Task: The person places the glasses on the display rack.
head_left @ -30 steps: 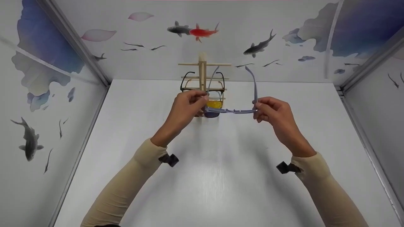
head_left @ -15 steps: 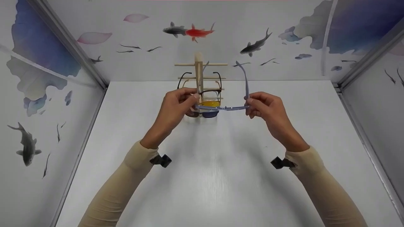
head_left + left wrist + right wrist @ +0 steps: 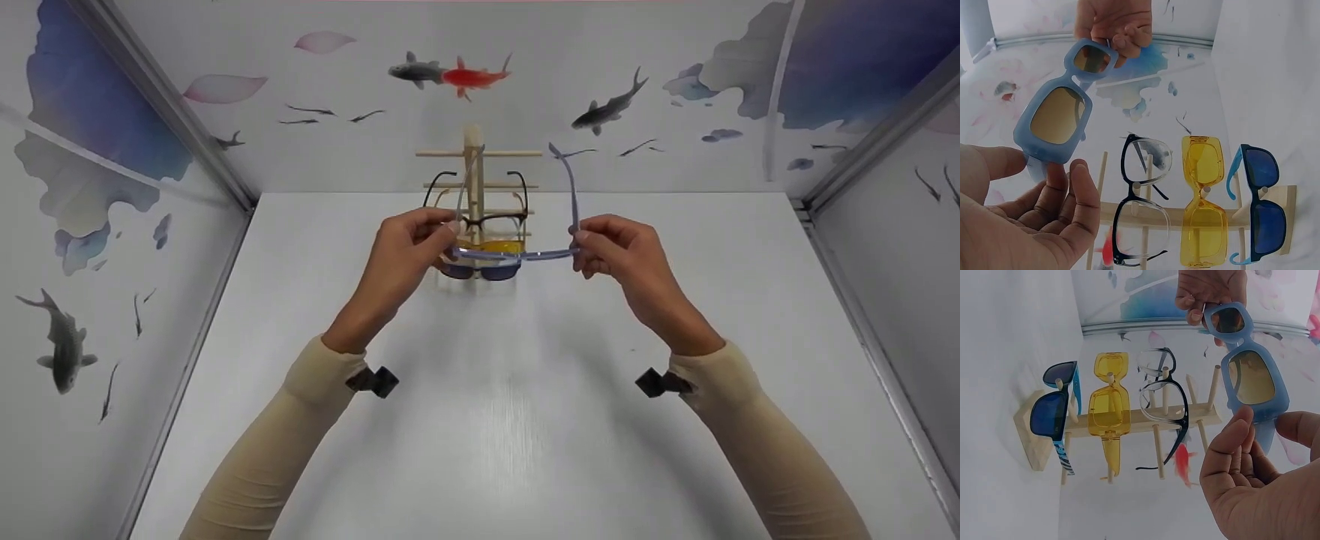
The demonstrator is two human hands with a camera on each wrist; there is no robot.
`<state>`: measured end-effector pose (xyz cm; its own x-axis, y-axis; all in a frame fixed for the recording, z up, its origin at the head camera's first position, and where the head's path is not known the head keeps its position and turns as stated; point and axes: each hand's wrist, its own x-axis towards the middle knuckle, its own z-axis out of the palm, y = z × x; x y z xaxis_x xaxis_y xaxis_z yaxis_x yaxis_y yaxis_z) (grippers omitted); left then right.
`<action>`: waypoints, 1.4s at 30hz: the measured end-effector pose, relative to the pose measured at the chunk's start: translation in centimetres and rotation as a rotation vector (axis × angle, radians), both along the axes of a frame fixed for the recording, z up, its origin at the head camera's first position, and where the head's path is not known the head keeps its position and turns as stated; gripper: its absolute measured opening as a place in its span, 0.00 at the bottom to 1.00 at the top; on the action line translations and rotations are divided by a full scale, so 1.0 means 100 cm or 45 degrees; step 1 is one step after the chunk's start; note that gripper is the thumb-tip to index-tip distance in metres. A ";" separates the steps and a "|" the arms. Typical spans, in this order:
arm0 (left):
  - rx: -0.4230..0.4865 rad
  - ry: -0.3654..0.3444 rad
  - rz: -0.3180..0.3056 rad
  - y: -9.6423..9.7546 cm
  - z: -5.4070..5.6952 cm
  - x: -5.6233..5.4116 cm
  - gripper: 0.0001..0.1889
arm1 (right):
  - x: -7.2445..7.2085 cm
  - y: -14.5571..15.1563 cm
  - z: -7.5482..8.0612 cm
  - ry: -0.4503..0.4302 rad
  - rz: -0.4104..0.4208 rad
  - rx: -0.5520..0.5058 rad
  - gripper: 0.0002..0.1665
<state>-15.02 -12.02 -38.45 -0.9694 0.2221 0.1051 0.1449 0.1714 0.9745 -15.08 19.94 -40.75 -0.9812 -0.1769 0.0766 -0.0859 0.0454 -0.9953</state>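
Observation:
A pair of sunglasses with a light blue frame and brownish lenses is held up in front of a wooden glasses rack, temples unfolded toward the back wall. My left hand pinches its left hinge corner between thumb and fingers. At the opposite corner, my right hand pinches the other temple near the hinge. On the rack hang black-and-clear eyeglasses, yellow glasses and dark-blue-lensed sunglasses, one below another. In the head view the held frame partly covers the lower pairs. It appears apart from the rack's pegs.
The rack's upper peg carries no glasses. The rack stands on a white table near the back wall. Printed side walls enclose the table. A small black camera sits on each wrist.
Both hands have carried the light blue sunglasses leftward, from right of the rack to more nearly in front of it. The grip stays the same, and the head view has shifted slightly.

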 end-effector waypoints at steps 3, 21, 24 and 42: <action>-0.003 -0.007 0.012 -0.003 0.001 0.000 0.19 | -0.001 -0.003 0.001 0.000 0.006 0.002 0.13; -0.030 -0.018 0.065 -0.015 -0.001 -0.005 0.19 | -0.013 -0.016 0.006 -0.020 0.050 0.057 0.13; -0.024 -0.017 0.080 -0.016 0.000 -0.008 0.18 | -0.017 -0.017 0.008 -0.021 0.057 0.069 0.14; 0.009 -0.028 0.114 -0.019 0.007 -0.021 0.18 | -0.033 -0.023 0.017 -0.056 0.074 0.095 0.17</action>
